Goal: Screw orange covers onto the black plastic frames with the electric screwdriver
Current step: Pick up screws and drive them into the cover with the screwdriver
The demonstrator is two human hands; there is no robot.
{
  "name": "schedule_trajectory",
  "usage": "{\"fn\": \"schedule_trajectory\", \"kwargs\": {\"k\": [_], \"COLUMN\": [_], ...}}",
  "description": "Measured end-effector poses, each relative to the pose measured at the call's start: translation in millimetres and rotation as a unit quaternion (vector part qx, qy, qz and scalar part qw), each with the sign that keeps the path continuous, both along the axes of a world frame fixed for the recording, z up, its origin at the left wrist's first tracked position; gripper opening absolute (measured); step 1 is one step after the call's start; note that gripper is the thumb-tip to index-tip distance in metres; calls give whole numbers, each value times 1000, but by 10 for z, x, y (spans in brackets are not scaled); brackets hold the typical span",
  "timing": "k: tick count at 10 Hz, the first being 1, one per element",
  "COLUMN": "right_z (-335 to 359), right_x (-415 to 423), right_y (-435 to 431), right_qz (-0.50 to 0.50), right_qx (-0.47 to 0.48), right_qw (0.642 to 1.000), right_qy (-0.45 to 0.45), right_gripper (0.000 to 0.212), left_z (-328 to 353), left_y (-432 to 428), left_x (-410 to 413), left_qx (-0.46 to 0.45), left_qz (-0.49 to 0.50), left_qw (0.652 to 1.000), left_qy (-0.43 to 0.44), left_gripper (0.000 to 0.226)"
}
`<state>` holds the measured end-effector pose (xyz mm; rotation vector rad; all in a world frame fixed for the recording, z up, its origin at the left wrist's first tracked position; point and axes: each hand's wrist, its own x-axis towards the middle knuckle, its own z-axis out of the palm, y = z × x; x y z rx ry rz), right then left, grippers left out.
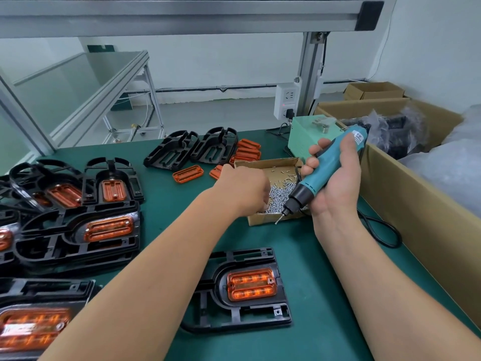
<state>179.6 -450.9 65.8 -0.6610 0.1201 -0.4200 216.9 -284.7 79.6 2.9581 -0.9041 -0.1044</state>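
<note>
The left grip [244, 188] reaches into a cardboard box [265, 220] of screws [279, 194]. The right grip [338, 188] holds the teal screwdriver [325, 170] tilted above it. A black frame [234, 316] with an orange cover [251, 284] lies on the counter [325, 282].

The left hand [244, 190] hides its own fingertips inside the screw box [260, 219] (whether they pinch a screw, no telling). In front of the box a forearm [156, 269] covers part of a frame [250, 316]; nearer and far left of the box, a second frame [39, 321] is blurred and cropped.
</note>
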Motion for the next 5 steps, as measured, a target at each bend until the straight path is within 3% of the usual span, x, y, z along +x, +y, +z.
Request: {"fn": "schedule_trajectory", "kwargs": {"k": [3, 5], "right_z": [-9, -29], "right_x": [6, 13], "right_y": [2, -3], "right_qz": [4, 7], "right_qx": [-1, 0], "right_qw": [1000, 1000], "right_qy": [-2, -2], "right_gripper": [41, 40], "left_z": [-110, -95], "left_y": [25, 74], "left_x": [-12, -102], "left_qx": [-11, -83], "left_qz": [-17, 4], "left_qw": [1000, 996], "left_qy": [-20, -19], "left_gripper": [6, 10]}}
